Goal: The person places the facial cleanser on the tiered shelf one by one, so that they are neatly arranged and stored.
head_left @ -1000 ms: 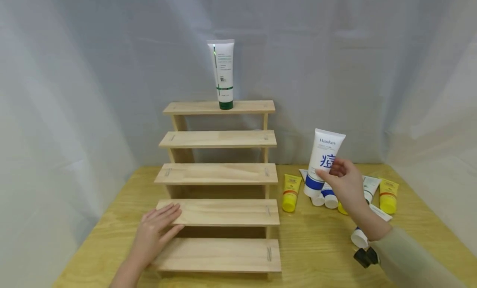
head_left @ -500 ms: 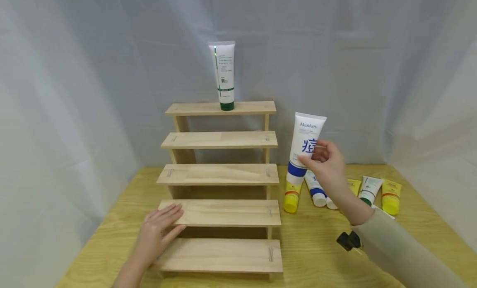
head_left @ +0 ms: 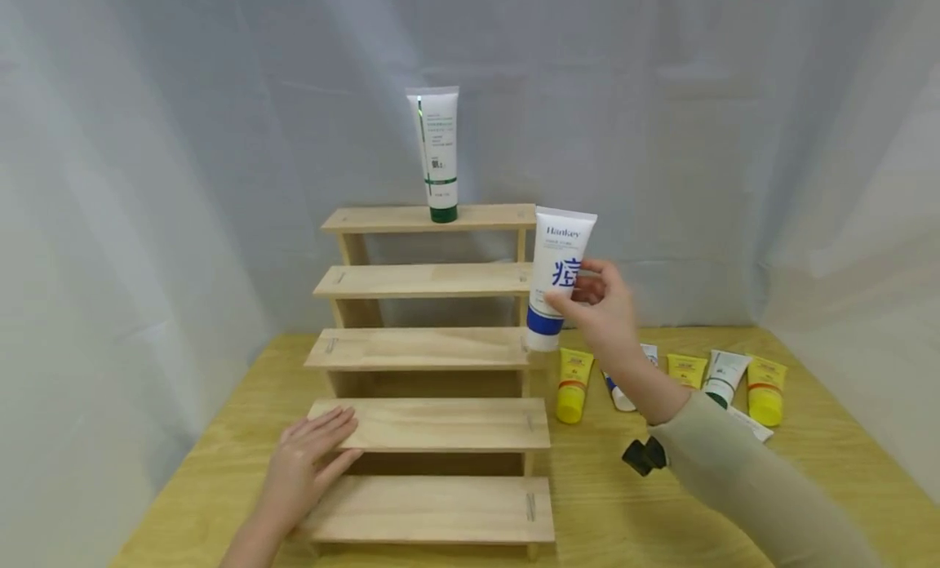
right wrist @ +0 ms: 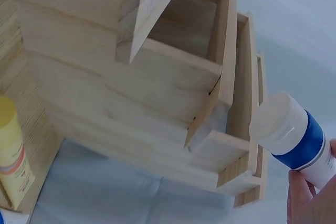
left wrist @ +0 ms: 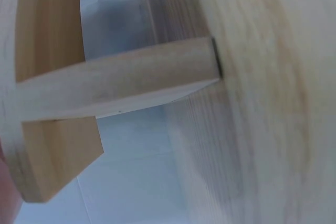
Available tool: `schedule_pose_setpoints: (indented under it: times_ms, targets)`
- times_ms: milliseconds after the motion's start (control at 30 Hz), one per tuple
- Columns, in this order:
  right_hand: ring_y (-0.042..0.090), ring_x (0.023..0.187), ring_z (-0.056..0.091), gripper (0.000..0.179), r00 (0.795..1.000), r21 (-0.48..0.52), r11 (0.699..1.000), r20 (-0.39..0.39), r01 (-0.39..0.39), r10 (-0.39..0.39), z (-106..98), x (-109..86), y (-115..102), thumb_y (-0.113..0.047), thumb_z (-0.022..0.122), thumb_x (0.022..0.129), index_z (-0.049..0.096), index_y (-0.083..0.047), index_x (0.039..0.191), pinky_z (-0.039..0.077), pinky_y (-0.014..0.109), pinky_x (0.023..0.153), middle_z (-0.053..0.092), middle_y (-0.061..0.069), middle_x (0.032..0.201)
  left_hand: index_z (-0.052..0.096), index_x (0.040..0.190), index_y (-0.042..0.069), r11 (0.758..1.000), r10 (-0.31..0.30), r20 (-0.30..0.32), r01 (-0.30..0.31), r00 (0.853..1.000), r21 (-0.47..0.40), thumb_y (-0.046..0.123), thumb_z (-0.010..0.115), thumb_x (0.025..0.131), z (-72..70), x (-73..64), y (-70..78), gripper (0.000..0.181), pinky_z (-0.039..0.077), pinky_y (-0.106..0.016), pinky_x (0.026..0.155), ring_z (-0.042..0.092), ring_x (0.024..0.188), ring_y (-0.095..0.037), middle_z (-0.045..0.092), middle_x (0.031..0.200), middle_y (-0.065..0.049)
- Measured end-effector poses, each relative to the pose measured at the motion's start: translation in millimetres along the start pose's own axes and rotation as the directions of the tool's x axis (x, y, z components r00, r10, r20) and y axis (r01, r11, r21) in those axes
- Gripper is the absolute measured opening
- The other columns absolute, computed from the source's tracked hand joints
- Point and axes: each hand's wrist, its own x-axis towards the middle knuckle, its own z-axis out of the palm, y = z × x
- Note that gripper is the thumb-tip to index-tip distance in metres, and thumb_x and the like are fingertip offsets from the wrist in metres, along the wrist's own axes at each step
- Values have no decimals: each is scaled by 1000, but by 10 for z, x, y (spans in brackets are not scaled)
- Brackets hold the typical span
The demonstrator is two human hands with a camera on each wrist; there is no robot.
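Observation:
My right hand (head_left: 605,311) pinches a white squeeze tube (head_left: 561,254) with a blue band and blue lettering between thumb and fingers. The tube is nearly upright, cap down, and overlaps the right ends of the upper steps in the head view. Its white cap (right wrist: 278,121) shows beside the steps in the right wrist view. My left hand (head_left: 304,462) rests with extended fingers on the left end of the second-lowest step of a wooden tiered stand (head_left: 433,425). On the top step stands a white tube with a green cap (head_left: 441,156).
Right of the stand, a yellow tube (head_left: 573,384) lies on the wooden table (head_left: 602,503). Farther right are more tubes, including another yellow one (head_left: 766,388) and a white one with a green cap (head_left: 725,376). A pale curtain (head_left: 661,144) hangs behind.
My right hand has carried the blue-banded tube left and upward, from above the lying tubes to the stand's right side. The left hand has stayed on the step.

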Motion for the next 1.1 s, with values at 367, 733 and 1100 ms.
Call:
schedule_pose_setpoints:
  times_ms: [367,733,1100]
  targets:
    - [23,89,54,54,1000,60,998,16,2,-3,331,60,-78,-12,70,76,41,-4,120,45,33,80,56,13,105,67,97,3,1000,-10,6,10,1000,3,21,75,63,-22,-4,3,39,35,-52,83,58,98,-26,62,108,-9]
    - [21,89,55,51,1000,128,992,24,6,-9,651,159,-190,-11,70,76,43,-8,119,46,33,78,57,9,104,67,96,3,1000,-8,4,8,1000,0,19,76,62,-26,-4,24,39,36,-53,82,58,97,-27,62,107,-10]
    - [20,89,57,54,998,193,980,23,52,-57,976,277,-316,-7,70,75,39,-8,120,48,32,74,58,10,102,67,96,3,1000,-4,2,4,1000,1,19,76,61,-48,20,31,39,36,-52,82,58,97,-27,62,107,-10]
